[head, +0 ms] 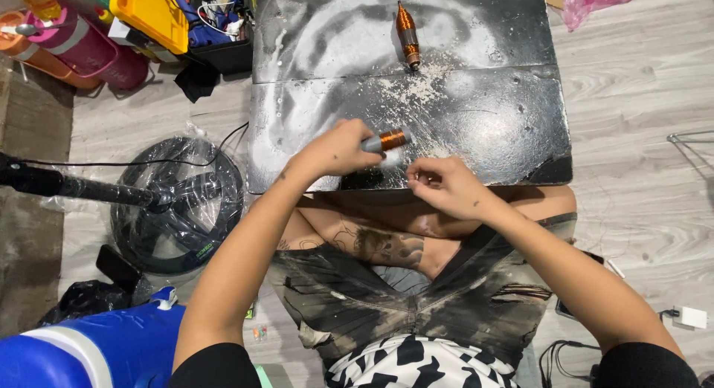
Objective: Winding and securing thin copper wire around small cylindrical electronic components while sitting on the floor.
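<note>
- left hand (338,150) closed round a small copper wire coil (387,141), sticking out past the knuckles
- right hand (440,184) just beside, fingertips pinched; anything held too small to see
- second copper coil (407,35) lying well beyond both hands on the dark board (506,113)

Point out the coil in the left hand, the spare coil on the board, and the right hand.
coil (392,140), head view, copper winding
spare coil (407,27), head view, copper body
right hand (445,186), head view, back of hand
</note>
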